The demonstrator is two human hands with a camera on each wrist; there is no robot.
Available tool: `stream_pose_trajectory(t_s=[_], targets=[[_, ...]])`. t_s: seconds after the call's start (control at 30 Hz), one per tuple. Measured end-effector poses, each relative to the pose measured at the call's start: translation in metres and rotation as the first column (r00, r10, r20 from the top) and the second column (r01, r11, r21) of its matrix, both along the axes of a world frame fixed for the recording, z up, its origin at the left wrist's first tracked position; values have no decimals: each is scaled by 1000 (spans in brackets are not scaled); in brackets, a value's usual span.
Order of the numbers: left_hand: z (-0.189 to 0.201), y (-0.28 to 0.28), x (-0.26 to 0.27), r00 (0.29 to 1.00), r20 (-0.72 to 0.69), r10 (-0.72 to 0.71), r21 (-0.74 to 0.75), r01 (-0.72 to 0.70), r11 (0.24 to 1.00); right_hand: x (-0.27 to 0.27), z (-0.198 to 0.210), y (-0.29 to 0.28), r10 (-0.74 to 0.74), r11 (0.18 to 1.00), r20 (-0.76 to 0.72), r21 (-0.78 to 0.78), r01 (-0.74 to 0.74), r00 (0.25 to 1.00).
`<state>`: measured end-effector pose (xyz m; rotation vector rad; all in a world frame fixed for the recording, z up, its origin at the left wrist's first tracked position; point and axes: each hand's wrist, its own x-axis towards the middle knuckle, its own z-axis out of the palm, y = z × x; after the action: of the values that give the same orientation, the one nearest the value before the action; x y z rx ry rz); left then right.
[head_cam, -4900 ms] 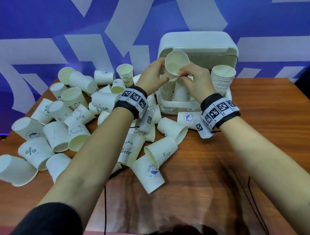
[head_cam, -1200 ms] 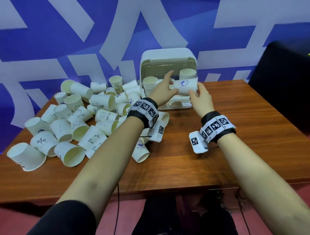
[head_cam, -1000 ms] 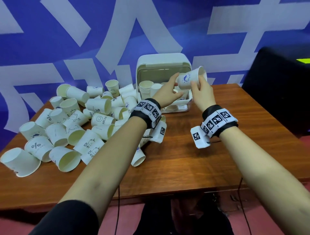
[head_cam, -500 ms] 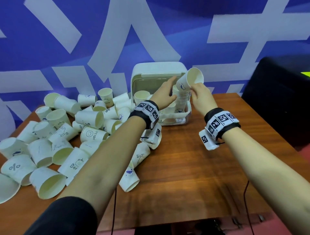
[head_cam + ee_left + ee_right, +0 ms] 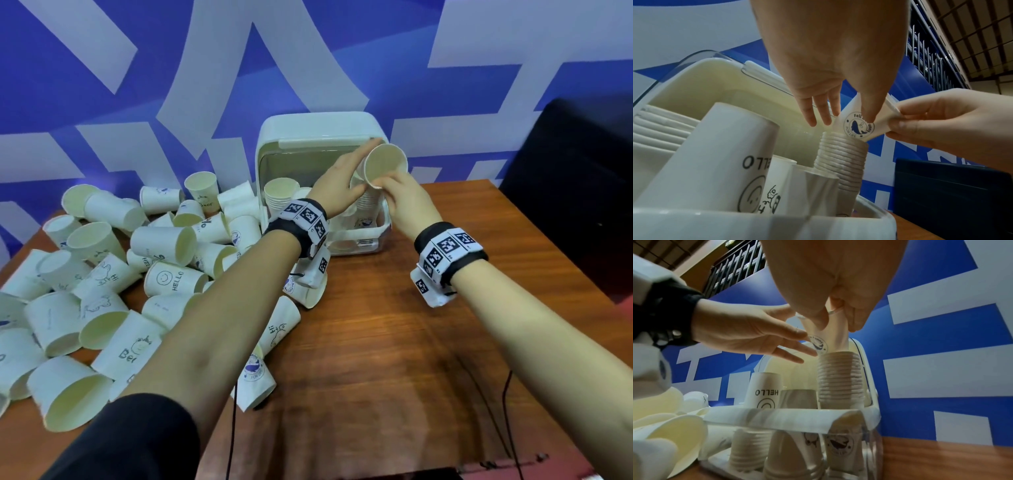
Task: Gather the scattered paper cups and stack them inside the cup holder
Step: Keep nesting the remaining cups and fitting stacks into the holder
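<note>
Head view: right hand (image 5: 407, 198) pinches a paper cup (image 5: 385, 165) at its rim, base tilted into the tall stack (image 5: 840, 155) directly beneath the grip. Left hand (image 5: 339, 185), fingers straight, steadies the cup's side. Next: upright it and press down. Cup holder (image 5: 376, 236) contains several nested stacks.

At frame centre, the left hand (image 5: 830, 53) rests straight fingers on a whale-printed cup (image 5: 859, 125), tilted over the ribbed stack (image 5: 840, 155); the right hand (image 5: 945, 126), from the right, pinches its rim.
</note>
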<state>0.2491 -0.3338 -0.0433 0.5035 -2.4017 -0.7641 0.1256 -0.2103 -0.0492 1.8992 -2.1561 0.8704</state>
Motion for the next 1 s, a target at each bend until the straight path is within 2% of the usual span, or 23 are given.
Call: stream_pose_trajectory(t_s=[0.33,0.47,0.7,0.87,1.0], targets=[[-11,-7,-2,996,81,24,-42,-21,999,-8,4,-13,-35,989,-29,145,39,999],[-17,-18,-6,984,142,104,-81,-94,992,-11,-1,-19,-70,992,43,109,65,997],[-30,-29,-13,963,229,140,-142,-109,984,-14,-23,-22,-165,982,66,105,157,984],[-28,-26,-22,898,354,261,-259,-173,950,-20,-24,-33,-210,961,10,185,205,978],[-26,-29,-26,890,307,336,-308,-242,920,-23,-17,-44,-232,952,-50,192,237,971]])
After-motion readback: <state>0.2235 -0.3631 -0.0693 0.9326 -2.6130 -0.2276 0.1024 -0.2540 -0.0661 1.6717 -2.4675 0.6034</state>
